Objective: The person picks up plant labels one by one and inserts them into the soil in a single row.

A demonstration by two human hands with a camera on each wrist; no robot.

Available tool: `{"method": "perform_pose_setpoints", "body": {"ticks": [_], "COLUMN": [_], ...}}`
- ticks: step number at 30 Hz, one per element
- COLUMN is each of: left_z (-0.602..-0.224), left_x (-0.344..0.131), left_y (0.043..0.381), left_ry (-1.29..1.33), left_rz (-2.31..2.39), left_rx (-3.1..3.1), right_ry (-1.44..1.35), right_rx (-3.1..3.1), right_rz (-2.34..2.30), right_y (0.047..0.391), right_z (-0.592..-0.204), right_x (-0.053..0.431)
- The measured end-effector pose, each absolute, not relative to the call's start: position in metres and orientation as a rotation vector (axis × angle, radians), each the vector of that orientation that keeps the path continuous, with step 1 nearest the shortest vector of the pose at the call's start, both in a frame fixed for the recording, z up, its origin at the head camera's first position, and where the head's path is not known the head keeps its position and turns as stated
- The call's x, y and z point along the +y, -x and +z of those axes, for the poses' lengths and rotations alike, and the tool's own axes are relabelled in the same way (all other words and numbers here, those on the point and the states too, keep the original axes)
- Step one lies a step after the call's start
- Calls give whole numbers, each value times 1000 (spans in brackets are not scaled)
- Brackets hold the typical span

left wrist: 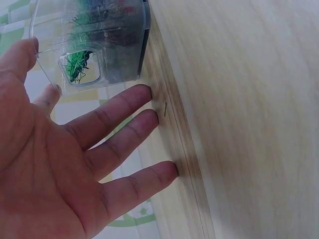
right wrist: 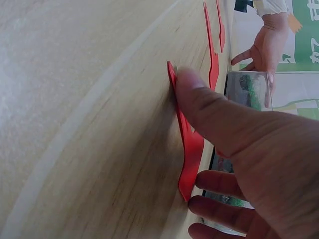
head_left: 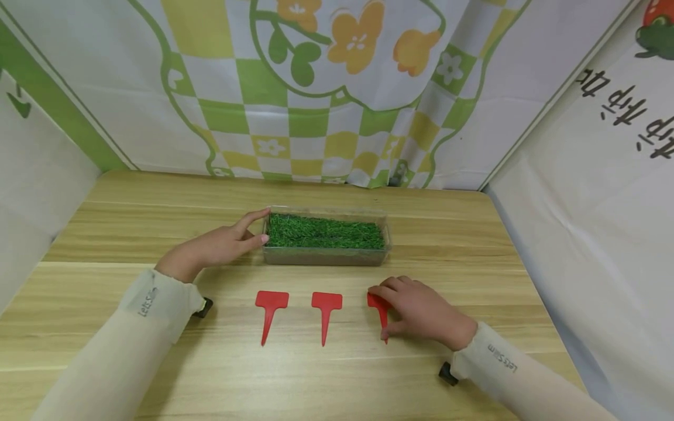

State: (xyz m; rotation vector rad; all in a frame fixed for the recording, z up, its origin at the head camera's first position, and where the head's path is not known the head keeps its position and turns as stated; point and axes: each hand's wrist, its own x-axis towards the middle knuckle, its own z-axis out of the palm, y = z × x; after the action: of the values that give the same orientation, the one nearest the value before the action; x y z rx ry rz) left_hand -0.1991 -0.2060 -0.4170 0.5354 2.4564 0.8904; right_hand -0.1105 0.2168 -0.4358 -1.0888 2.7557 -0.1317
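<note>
A clear plastic box (head_left: 325, 257) with green artificial grass (head_left: 326, 231) stands on the table. My left hand (head_left: 221, 242) touches its left end with thumb and index fingertips at the rim; the other fingers (left wrist: 124, 142) are spread beside it. In front of the box lie two red T-shaped plant labels, a left one (head_left: 272, 301) and a middle one (head_left: 327, 301). A third red plant label (right wrist: 192, 154), on the right, is in my right hand (head_left: 423, 310): the thumb is at its pointed end, the fingers at its wide head.
The wooden table (head_left: 210, 374) meets a patterned green, yellow and white cloth (head_left: 310, 123) at its back edge. White panels stand at both sides, with dark writing on the right one (head_left: 632, 117). Dark wrist pieces (head_left: 447, 374) hang below both cuffs.
</note>
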Motion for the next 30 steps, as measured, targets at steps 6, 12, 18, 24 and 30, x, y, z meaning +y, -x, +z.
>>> {"method": "perform_pose_setpoints", "body": {"ticks": [6,12,18,24,30], "left_z": [-415,-416,-419,-420,-418], "left_x": [-206,-207,-207,-207,-206], "left_y": [199,200,200,200,200], "left_ry": [-531,-536,-520,-510,-513], "left_rz": [905,918,913,919,921], "left_rx": [2443,2442,2442,2430,2434], "right_ry": [1095,1017,975,982,1169], "right_rx": [2780,2764,2756,2773,2860], "right_rz": [-140,-168,-198,-240,-302], "right_y": [113,118,120,119,121], "right_z": [-436,-437,-436,-431,-417], "right_x": [214,208,205,207,211]}}
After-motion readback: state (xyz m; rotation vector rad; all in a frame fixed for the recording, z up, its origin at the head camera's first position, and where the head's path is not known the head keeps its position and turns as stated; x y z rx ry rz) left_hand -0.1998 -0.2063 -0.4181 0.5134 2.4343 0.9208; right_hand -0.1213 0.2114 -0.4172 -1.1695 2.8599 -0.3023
